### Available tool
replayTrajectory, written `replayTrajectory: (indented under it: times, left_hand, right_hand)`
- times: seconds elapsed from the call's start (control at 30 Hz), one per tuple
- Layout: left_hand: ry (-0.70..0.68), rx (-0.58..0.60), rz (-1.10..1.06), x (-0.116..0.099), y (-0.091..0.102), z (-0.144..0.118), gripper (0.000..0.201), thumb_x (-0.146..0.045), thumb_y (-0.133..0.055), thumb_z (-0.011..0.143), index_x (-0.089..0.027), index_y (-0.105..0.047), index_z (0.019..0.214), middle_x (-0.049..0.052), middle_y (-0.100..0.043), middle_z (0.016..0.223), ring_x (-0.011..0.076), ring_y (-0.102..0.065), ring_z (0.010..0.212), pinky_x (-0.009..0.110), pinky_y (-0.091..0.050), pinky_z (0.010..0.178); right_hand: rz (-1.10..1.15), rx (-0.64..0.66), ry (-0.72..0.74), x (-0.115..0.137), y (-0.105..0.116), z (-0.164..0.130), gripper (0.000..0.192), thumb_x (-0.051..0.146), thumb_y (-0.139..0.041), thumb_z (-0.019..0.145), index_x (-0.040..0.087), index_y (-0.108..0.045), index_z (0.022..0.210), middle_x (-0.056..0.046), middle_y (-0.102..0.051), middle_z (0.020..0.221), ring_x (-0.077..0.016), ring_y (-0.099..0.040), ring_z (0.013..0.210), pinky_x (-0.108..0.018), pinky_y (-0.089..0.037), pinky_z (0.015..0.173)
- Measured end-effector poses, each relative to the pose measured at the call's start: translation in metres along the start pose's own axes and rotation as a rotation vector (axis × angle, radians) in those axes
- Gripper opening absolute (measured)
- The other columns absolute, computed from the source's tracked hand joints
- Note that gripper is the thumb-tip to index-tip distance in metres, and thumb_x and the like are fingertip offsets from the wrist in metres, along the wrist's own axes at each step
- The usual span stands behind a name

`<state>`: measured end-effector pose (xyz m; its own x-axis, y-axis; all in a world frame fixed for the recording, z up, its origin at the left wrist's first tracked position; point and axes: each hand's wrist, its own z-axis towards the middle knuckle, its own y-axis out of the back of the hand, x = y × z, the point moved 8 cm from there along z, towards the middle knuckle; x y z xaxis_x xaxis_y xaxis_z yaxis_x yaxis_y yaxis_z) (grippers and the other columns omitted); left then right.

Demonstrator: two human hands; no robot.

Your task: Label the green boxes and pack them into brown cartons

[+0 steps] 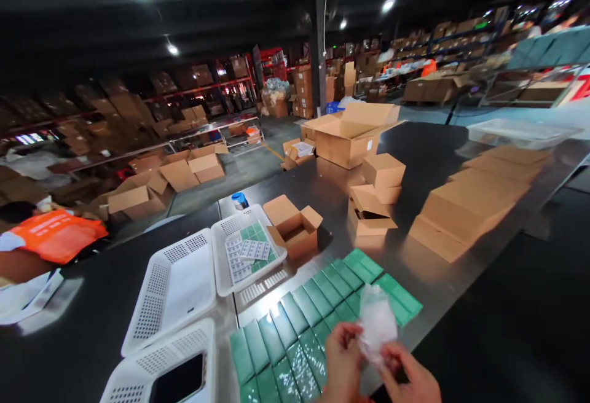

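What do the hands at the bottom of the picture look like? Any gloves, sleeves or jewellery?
Both are bare: the left hand and the right hand wear no gloves, and no rings or watch show. No sleeve reaches the wrists as far as the frame shows; the forearms are cut off by the bottom edge, so anything worn higher up is out of view.

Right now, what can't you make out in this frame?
- Head view: clear bag motion-blurred; contents unreadable.
- Left hand and right hand cut off by the bottom edge.
- Sheets in the white tray: print too small.
- Person in the orange vest cut off at the left edge.
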<state>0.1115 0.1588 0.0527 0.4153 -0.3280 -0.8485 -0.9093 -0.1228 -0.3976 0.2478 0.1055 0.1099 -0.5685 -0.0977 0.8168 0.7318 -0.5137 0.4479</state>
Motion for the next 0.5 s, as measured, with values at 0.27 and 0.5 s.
replayTrajectory:
  times: [0.27,0.5]
  left_hand:
    - [0.040,-0.071,-0.153,-0.021,0.017,-0.003,0.026,-0.020,-0.075,0.048,-0.023,-0.055,0.065,-0.002,-0.055,0.060,0.0134,-0.050,0.052,0.026,-0.040,0.051]
    - [0.223,0.010,-0.063,-0.016,0.015,-0.020,0.036,-0.027,-0.082,0.052,-0.021,-0.056,0.075,-0.001,-0.063,0.071,0.0150,-0.059,0.064,0.027,-0.049,0.062]
  right_hand:
    - [-0.162,0.023,0.487,0.047,-0.008,0.009,0.025,0.021,-0.061,0.078,0.032,-0.080,0.092,-0.011,-0.066,0.102,-0.0277,-0.069,0.093,-0.040,-0.062,0.075]
    - [-0.072,0.107,0.395,0.032,-0.012,0.011,0.033,0.014,-0.049,0.086,0.028,-0.079,0.085,-0.006,-0.064,0.086,-0.0173,-0.067,0.076,-0.027,-0.059,0.067]
